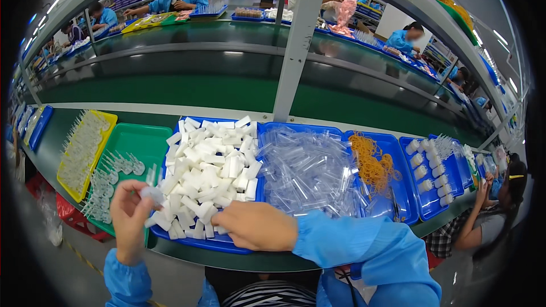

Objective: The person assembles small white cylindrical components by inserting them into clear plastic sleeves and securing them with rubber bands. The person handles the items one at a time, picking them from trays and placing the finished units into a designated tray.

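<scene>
My left hand point(129, 213) is closed in a pinch around a clear plastic piece point(152, 194) with a round base and thin prongs pointing up. It hovers over the near left corner of a blue tray point(224, 244) heaped with short white foam-like pieces point(213, 165). At that tray's near edge, my right hand point(256, 225) has its fingers curled down among the white pieces, seemingly pinching one; the fingertips are partly hidden. Beside my left hand, a green tray point(139, 136) holds several clear pronged pieces point(103, 190) like the one I hold.
Right of the white pieces lie a tray of clear plastic tubes point(307, 170), orange rubber bands point(372, 162) in a blue tray, and another with white-capped pieces point(438, 173). A yellow tray point(108, 118) stands far left. A metal post point(296, 45) rises behind. Co-workers sit beyond and right.
</scene>
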Tool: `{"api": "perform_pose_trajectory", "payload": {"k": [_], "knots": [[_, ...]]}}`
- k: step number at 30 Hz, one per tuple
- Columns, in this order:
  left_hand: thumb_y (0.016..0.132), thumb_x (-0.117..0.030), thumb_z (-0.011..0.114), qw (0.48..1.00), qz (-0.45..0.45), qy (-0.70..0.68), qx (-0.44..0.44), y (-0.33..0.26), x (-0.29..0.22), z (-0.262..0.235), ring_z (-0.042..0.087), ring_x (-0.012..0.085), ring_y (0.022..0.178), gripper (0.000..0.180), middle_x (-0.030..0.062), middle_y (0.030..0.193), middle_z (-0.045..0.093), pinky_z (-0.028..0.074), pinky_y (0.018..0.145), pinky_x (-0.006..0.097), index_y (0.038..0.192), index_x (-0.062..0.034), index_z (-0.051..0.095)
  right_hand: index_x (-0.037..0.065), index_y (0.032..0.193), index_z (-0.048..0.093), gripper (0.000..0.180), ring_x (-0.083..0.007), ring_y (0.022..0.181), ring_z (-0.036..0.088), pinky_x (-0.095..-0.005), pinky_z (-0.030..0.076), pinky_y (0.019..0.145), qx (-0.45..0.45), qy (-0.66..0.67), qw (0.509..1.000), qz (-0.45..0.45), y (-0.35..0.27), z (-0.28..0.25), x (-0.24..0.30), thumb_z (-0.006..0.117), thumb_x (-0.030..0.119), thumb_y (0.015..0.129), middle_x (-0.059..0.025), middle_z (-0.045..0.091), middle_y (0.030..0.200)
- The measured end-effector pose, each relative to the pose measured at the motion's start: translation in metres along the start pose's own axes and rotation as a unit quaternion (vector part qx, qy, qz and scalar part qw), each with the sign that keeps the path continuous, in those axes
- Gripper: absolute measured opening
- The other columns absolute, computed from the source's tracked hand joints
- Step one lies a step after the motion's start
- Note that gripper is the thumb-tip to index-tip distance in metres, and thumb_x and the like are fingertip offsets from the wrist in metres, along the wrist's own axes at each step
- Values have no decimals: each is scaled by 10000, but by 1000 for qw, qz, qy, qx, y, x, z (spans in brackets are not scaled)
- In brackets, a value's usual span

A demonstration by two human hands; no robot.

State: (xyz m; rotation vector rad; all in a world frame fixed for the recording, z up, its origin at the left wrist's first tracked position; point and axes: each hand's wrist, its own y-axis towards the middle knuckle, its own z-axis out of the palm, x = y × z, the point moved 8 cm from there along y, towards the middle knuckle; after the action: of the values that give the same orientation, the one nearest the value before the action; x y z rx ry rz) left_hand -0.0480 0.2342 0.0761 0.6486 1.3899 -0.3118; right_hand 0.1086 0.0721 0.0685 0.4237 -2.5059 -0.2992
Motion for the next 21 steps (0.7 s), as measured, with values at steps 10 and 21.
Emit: {"api": "perform_pose_trajectory", "payload": {"k": [10,21], "knots": [[727,28,801,948,177,174,197,-104,-15,136,632,203,780,308,54,928,614,521,648,308,996,-116,767,-23,1224,547,287,-128,714,652,-257,546,618,-240,497,752,361,-75,-45,-35,612,118,983,-84,647,878],[726,41,810,948,104,155,258,-111,-10,158,582,193,864,304,61,964,599,489,723,287,994,-85,741,-16,1168,567,288,-120,684,647,-252,540,596,-273,515,727,364,-105,-38,-42,666,165,967,-69,652,835]]}}
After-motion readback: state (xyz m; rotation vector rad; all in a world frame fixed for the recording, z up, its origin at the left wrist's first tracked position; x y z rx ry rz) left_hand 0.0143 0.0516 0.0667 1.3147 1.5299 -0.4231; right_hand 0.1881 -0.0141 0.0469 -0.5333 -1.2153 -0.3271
